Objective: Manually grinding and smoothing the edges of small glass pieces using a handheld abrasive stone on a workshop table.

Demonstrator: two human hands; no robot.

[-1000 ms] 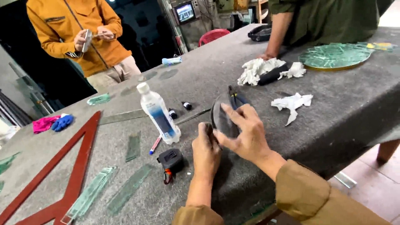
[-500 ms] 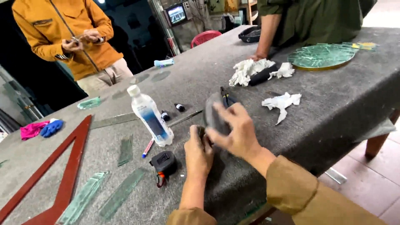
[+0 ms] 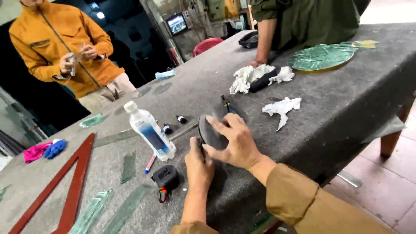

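Observation:
A dark round glass piece [image 3: 209, 131] lies tilted on the grey felt table [image 3: 338, 104]. My right hand [image 3: 232, 141] rests flat across its near side, fingers spread over it. My left hand [image 3: 198, 163] grips its lower left edge with closed fingers; whether it also holds a small tool is hidden. Dark pliers [image 3: 226, 104] lie just behind the glass.
A clear plastic bottle [image 3: 149, 134] leans to the left, beside a black tape measure [image 3: 164, 177], a marker [image 3: 150, 164], glass strips [image 3: 128, 166] and a red wooden triangle [image 3: 71, 186]. White rags [image 3: 281, 106], a green glass disc [image 3: 321, 57]. Two people stand at the far side.
The view has shifted slightly. Both hands stay on the dark glass piece; my right hand has slid a little over it. The person in orange has lowered their hands.

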